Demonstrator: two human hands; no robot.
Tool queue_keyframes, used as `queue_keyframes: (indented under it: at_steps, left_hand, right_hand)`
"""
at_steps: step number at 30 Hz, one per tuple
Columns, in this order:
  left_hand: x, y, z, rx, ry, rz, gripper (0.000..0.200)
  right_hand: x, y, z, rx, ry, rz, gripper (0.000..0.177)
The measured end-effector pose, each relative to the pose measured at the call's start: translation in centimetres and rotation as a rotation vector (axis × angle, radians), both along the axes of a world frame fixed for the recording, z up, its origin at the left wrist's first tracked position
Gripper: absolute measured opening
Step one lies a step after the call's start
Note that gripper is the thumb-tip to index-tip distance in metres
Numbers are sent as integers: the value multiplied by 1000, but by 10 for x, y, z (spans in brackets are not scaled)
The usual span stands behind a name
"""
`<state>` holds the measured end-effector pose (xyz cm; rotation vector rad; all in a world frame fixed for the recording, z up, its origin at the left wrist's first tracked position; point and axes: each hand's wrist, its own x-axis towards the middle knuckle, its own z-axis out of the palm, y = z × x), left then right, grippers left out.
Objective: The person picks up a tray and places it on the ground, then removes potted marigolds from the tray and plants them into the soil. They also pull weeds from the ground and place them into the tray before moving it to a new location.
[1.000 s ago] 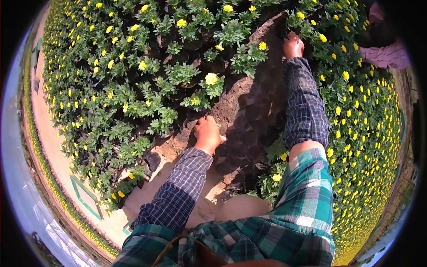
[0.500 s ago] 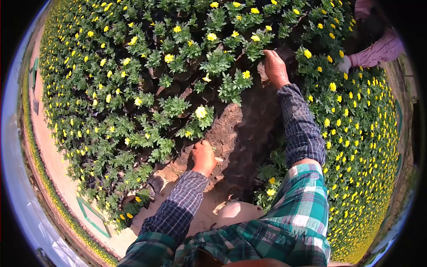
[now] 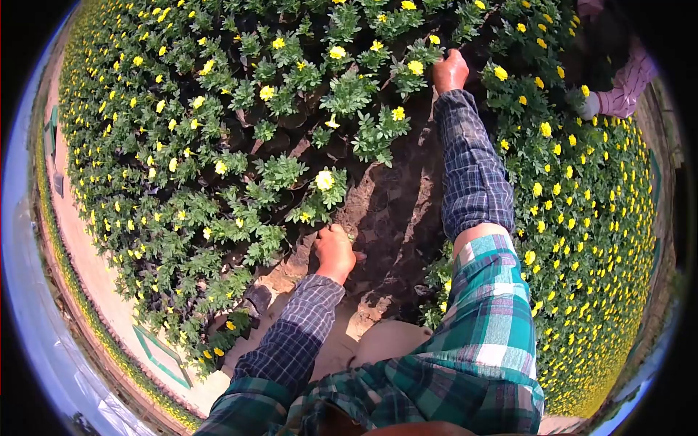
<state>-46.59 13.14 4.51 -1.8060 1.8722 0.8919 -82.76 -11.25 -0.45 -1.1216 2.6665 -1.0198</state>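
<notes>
Has a yellow-flowered plant [image 3: 412,73] just left of the right hand [image 3: 451,70], well forward of the farther left hand [image 3: 335,253]. Curls both; cannot tell whether clamped on anything.

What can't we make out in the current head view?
Left hand: palm and anything in it, head view, hidden by the hand's back.
Right hand: palm and whatever it may hold, head view, also behind its own back.
Co-worker's sleeve: upper end, head view, cut off by the dark image edge.
Far flowers: head view, too small to count.
</notes>
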Motion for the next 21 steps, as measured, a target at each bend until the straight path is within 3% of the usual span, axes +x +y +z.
queue_keyframes:
  at_steps: [1, 2, 4, 6, 9, 13, 15, 18, 21]
  left_hand:
    - [2, 1, -4, -2, 7, 4, 76]
    - [3, 2, -8, 1, 8, 1, 76]
    - [2, 3, -8, -23, -32, -22, 77]
    - [-1, 0, -1, 3, -33, -17, 79]
    - [-2, -1, 0, 35, -58, 6, 81]
    - [-1, -2, -1, 31, -68, -11, 83]
    - [-2, -3, 2, 36, -66, -11, 83]
    - [0, -1, 1, 25, -58, -21, 83]
    - [-2, -1, 3, 0, -51, -41, 81]
  right_hand:
    - [3, -2, -11, -98, 36, 63, 23]
    - [4, 1, -17, -16, -81, 146, 24]
    - [21, 17, -11, -198, -143, 171, 26]
    - [36, 41, 6, -179, -87, 63, 25]
    - [26, 84, 14, -90, 195, 130, 18]
    - [12, 131, 24, -39, -29, -9, 11]
    - [-3, 145, 20, -80, -70, -114, 14]
    - [-14, 147, 23, 76, -196, -162, 26]
    - [-13, 133, 24, 283, 48, -142, 39]
